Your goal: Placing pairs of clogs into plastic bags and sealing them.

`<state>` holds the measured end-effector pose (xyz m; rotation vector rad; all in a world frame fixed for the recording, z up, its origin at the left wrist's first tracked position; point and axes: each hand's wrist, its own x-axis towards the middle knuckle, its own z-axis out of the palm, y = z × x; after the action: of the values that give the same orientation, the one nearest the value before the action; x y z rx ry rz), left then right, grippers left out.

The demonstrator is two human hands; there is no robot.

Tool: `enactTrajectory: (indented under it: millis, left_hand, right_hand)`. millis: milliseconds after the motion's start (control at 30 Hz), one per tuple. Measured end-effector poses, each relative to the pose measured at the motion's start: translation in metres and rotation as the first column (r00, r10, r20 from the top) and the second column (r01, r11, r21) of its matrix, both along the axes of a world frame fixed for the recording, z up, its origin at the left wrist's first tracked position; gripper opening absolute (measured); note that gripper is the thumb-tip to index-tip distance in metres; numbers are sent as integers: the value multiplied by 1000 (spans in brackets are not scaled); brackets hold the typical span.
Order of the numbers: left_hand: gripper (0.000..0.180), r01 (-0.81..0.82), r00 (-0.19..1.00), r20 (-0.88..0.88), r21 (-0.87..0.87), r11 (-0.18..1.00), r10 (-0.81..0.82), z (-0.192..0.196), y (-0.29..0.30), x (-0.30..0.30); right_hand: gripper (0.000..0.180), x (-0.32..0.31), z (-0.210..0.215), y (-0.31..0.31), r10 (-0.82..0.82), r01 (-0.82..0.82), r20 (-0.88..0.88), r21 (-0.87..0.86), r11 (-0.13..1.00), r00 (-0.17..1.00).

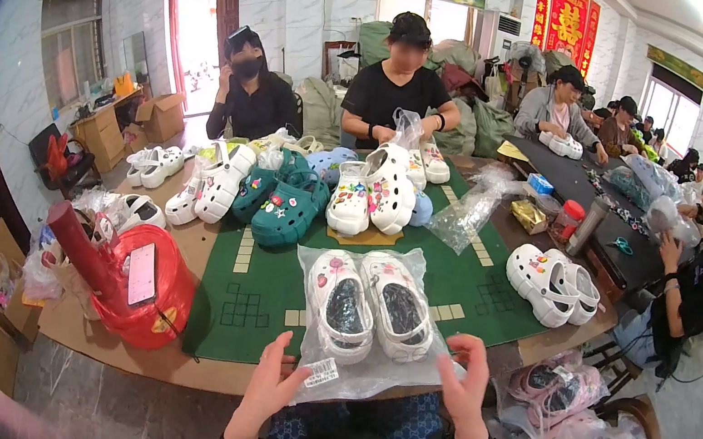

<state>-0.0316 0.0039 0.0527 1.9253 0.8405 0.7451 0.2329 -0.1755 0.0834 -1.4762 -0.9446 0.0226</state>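
Note:
In front of me a pair of white clogs [404, 324] with small charms lies in a clear plastic bag [319, 306], heels toward me. A white printed label [322, 373] sits on the bag's near left corner. My left hand [273, 386] is beside that corner with fingers apart, its thumb close to the label; whether it touches the bag I cannot tell. At the bag's right edge my right hand [468, 387] is open, fingers spread. Beyond the bag stand more white clogs [391, 187] and teal clogs [285, 218], decorated with charms.
A red bucket-like object [164, 300] with a phone [142, 274] stands left on the green table mat [255, 273]. White clogs [543, 287] sit at right. Bagged pink clogs [559, 390] are piled below. Across the table, a person [400, 89] handles clogs; others are seated around.

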Motion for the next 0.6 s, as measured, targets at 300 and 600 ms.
enactTrajectory:
  millis: [300,600]
  left_hand:
    - [93,99,987,-105,-184,978,-120,-18,11,48]
    - [90,86,993,-91,71,994,-80,-35,2,46]
  right_hand:
    - [84,-7,-10,56,111,8,387,-293,956,915]
    - [92,-29,-4,60,96,158,587,-367,917,804]
